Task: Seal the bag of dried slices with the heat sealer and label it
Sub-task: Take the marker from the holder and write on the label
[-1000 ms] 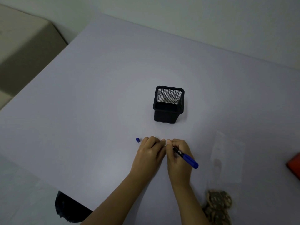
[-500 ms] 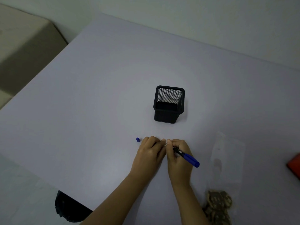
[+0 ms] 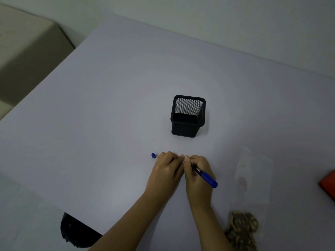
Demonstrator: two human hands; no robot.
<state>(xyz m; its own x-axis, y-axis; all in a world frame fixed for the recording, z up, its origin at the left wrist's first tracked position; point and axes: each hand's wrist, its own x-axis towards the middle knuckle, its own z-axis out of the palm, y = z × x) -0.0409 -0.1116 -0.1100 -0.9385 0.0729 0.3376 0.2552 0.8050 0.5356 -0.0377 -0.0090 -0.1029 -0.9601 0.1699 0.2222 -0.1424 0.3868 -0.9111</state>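
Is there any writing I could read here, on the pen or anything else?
Pen in the right hand: a small white print on the black barrel, too blurred to read.
Pen cap, mesh holder, clear bag, red thing: no text visible.

Black mesh pen cup [image 3: 188,116], upright and open-topped, at the middle of the pale table [image 3: 108,115]; far left of the cup, beyond the table edge, a beige block [image 3: 23,57]; below-left of the cup, under the table's near edge, a dark object [image 3: 76,230], unidentifiable.
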